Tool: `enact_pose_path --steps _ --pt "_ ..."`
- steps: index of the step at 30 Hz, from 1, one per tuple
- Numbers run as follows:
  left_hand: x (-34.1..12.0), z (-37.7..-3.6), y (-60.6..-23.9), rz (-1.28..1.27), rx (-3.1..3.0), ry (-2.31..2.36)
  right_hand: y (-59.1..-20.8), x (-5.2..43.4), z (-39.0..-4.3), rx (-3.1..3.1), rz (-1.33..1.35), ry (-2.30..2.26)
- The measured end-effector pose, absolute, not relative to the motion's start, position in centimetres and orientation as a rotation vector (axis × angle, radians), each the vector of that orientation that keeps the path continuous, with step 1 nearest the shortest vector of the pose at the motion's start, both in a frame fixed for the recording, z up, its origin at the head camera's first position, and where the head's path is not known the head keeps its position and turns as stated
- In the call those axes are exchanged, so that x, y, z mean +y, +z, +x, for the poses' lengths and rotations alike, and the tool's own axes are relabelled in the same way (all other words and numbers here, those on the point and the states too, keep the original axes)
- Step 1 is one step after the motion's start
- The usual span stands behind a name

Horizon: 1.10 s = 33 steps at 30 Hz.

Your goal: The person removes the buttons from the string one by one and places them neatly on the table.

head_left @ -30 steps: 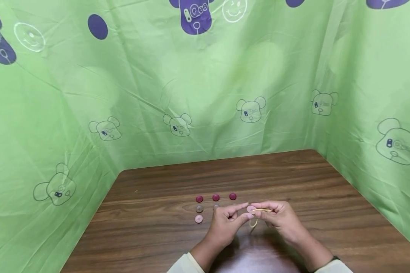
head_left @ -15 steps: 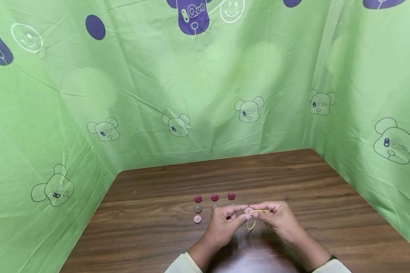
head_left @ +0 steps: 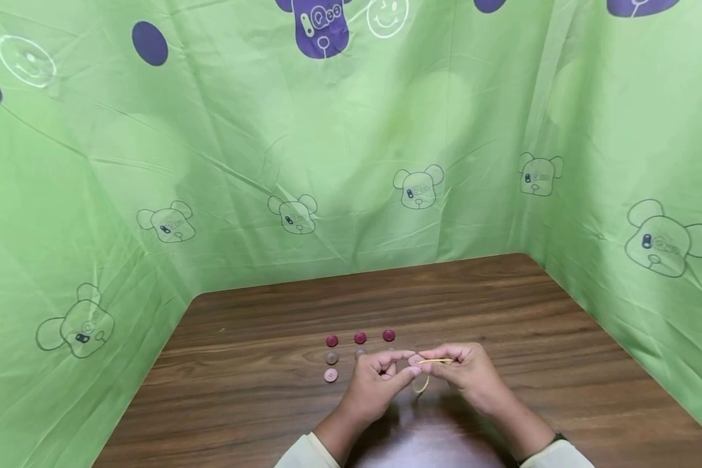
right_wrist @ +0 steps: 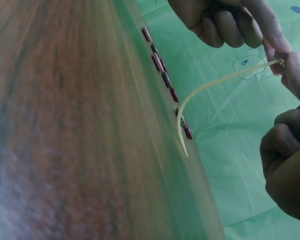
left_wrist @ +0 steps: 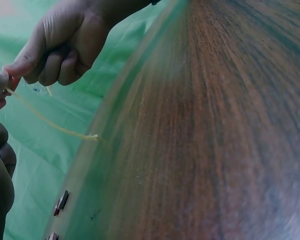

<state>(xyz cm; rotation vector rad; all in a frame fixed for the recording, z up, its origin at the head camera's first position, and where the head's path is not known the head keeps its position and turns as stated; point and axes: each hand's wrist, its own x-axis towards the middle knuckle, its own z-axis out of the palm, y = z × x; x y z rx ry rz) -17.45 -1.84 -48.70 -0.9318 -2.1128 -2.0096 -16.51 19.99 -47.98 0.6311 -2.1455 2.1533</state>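
Note:
My left hand (head_left: 411,366) pinches a small pink button (head_left: 414,359) between thumb and forefinger, just above the wooden table (head_left: 503,312). My right hand (head_left: 430,364) meets it and pinches a thin yellowish cord (head_left: 439,360) at the button. The cord's free end (head_left: 421,385) hangs in a curve down to the table. In the left wrist view the cord (left_wrist: 50,122) runs from the right hand (left_wrist: 65,40) to the tabletop. In the right wrist view the cord (right_wrist: 210,87) bends down from the fingertips of the left hand (right_wrist: 230,20).
Loose buttons lie in rows just beyond my left hand: three dark red ones (head_left: 359,338), a grey one (head_left: 331,358) and a pink one (head_left: 330,375). Green printed cloth (head_left: 327,162) walls the table at the back and both sides.
Both hands keep the same grip on button and cord. Only the head view has drifted slightly.

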Motion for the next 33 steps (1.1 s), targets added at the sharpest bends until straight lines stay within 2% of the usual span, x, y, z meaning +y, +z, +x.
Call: enact_pose_path --steps 7,15,33 --pt "-1.9 -17.5 -48.8 -0.902 -2.144 -1.968 -48.0 19.9 -16.5 -2.170 0.607 2.104" --pt "-2.0 -17.8 -49.2 -0.829 -2.142 -1.961 -47.2 20.4 -16.4 -2.255 0.414 1.902" --pt "-2.4 -18.0 -49.6 -0.761 -2.180 -1.948 -46.2 21.8 -16.8 -2.176 0.167 1.953"
